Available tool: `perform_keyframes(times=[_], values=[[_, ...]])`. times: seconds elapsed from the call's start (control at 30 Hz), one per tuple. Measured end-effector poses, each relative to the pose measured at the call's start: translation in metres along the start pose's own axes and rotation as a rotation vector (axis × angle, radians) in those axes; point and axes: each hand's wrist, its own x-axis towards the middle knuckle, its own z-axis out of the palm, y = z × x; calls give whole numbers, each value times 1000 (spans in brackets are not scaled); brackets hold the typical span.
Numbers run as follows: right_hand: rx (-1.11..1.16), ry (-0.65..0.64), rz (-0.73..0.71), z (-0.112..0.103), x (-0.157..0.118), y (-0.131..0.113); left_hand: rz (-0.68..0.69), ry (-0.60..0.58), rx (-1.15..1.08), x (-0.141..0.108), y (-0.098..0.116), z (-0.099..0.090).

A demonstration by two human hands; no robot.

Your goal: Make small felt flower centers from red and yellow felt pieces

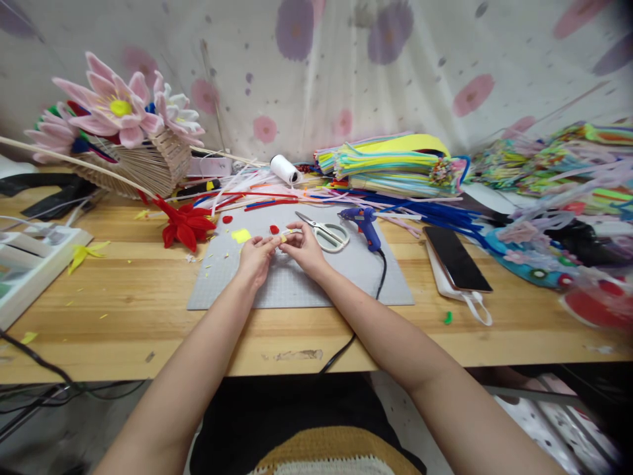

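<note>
Pinching small yellow piece [283,238], half-hidden; left hand [256,257], right hand [307,249] fingers clamped on it.

Left arm [190,376] enters at the lower left of the frame, right arm [395,340] at the lower right. Both are bare to the visible limit, extended forward and converging. Left hand [257,256] and right hand [307,249] meet just left of centre, fingers [299,227] bent and drawn into a pinch, fingertips close together.
</note>
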Motion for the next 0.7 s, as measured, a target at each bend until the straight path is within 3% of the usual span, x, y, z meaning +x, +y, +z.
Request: perform_keyframes(times=[0.37,0.7], values=[[32,35,33,-4,2,-2,77,-105,81,3,-2,-6],[1,64,-8,-2,-2,-7,122,-5,206,3,-1,-7]])
